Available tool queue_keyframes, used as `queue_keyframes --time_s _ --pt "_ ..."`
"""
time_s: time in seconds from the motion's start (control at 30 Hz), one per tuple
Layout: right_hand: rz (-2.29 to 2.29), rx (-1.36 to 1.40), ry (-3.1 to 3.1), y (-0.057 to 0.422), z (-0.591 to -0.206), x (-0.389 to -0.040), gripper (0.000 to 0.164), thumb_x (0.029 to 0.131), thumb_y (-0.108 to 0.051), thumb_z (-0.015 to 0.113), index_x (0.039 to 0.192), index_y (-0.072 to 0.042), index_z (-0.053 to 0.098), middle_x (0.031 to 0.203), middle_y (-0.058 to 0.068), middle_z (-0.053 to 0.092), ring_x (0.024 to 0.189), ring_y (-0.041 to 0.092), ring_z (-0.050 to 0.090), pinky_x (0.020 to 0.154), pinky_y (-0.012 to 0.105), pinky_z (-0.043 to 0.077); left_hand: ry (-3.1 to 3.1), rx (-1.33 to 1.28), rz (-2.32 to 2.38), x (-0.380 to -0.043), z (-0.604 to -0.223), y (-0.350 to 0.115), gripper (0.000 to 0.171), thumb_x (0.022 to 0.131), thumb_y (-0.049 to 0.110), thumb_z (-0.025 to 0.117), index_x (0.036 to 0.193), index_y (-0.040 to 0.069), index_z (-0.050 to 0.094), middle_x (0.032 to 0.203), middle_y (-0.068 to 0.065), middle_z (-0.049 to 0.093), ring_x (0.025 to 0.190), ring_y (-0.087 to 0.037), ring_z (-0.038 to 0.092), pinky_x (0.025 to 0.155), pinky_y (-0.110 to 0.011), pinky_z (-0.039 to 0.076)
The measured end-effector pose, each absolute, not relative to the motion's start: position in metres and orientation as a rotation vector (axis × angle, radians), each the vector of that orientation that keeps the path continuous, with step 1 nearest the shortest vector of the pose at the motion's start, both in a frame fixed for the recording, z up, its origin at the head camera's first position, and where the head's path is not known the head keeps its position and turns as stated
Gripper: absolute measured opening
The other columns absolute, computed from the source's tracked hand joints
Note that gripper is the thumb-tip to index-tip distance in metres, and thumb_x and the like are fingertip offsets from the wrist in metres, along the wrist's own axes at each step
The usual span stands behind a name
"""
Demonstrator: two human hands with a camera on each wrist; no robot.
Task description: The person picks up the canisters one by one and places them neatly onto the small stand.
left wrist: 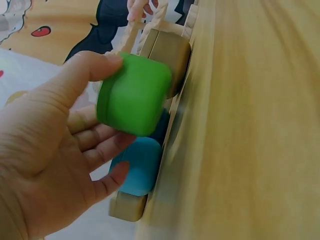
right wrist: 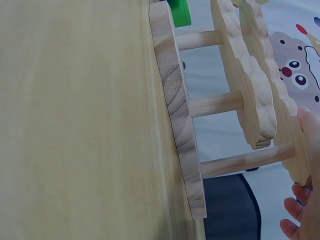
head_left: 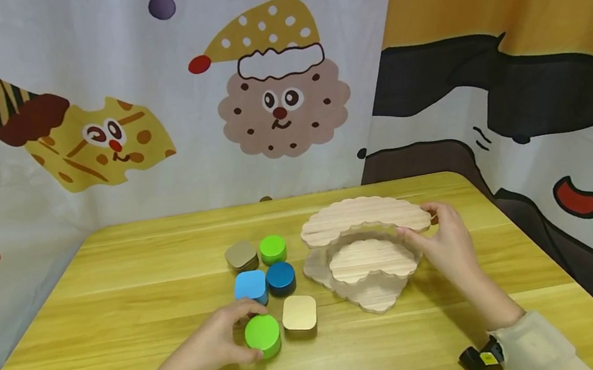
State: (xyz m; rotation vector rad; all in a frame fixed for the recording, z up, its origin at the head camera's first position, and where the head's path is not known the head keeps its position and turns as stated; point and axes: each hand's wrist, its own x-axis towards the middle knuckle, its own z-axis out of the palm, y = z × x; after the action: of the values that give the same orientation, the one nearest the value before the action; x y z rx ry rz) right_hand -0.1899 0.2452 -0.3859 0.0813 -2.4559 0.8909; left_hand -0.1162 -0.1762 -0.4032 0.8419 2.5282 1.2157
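The work seems to be at an early stage. The wooden stand (head_left: 372,259) is already in one piece: in the right wrist view, round posts (right wrist: 218,104) join its base (head_left: 379,297) to the tiers above. One block is taken up, and the other five stand on the surface (head_left: 121,293), to the left of the stand and apart from it; their handling is, I judge, what is left.

The left hand (head_left: 212,340) pinches the near green block (head_left: 262,335) between thumb and fingers, and this block seems to be slightly lifted. Just to its right is the cream block (head_left: 299,313). Farther away are the light blue block (head_left: 250,285), the dark blue block (head_left: 281,277), the brown block (head_left: 241,254) and the far green block (head_left: 273,248), close together.

The right hand (head_left: 450,243) grips the right end of the top tier (head_left: 363,211), with the thumb on its near edge.

The near green block is bright and smooth, with a flat round top and softly rounded edges. The stand is of pale wood with visible grain, and its edges are wavy.
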Motion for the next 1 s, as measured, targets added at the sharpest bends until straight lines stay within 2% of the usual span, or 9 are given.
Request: queue_keyframes --time_s 0.2,0.6,0.8,1.0 --pt "0.904 0.077 -2.458 0.245 -0.386 -0.189 0.070 0.078 -0.038 0.080 0.123 0.008 0.051 0.103 0.019 0.052 0.091 0.032 0.046 0.070 0.038 0.035 2.588 0.843 1.282 -0.117 -0.392 -0.175 0.052 0.070 0.022 0.084 0.116 0.020 0.062 0.107 0.013 0.061 0.095 -0.014 0.056 0.086 -0.044 0.045" --pt "0.912 0.082 -2.439 0.244 -0.387 -0.189 0.069 0.078 -0.036 0.080 0.123 0.008 0.051 0.101 0.018 0.051 0.089 0.030 0.045 0.068 0.037 0.033 2.739 0.897 1.413 -0.124 -0.368 -0.157 0.057 0.065 0.012 0.086 0.117 0.016 0.064 0.118 0.008 0.059 0.096 -0.016 0.054 0.082 -0.044 0.047" --pt "0.928 0.079 -2.434 0.243 -0.387 -0.190 0.069 0.078 -0.036 0.080 0.123 0.008 0.052 0.101 0.019 0.052 0.090 0.031 0.045 0.068 0.036 0.033 2.753 0.853 1.441 -0.129 -0.356 -0.142 0.056 0.064 0.013 0.086 0.115 0.020 0.064 0.115 0.013 0.059 0.092 -0.016 0.053 0.077 -0.039 0.046" --pt "0.933 0.073 -2.434 0.243 -0.387 -0.189 0.069 0.078 -0.036 0.080 0.123 0.008 0.052 0.102 0.019 0.052 0.090 0.031 0.045 0.068 0.036 0.033 2.747 0.858 1.511 -0.134 -0.344 -0.128 0.054 0.065 0.012 0.084 0.116 0.016 0.065 0.113 0.010 0.061 0.090 -0.019 0.052 0.076 -0.041 0.046"
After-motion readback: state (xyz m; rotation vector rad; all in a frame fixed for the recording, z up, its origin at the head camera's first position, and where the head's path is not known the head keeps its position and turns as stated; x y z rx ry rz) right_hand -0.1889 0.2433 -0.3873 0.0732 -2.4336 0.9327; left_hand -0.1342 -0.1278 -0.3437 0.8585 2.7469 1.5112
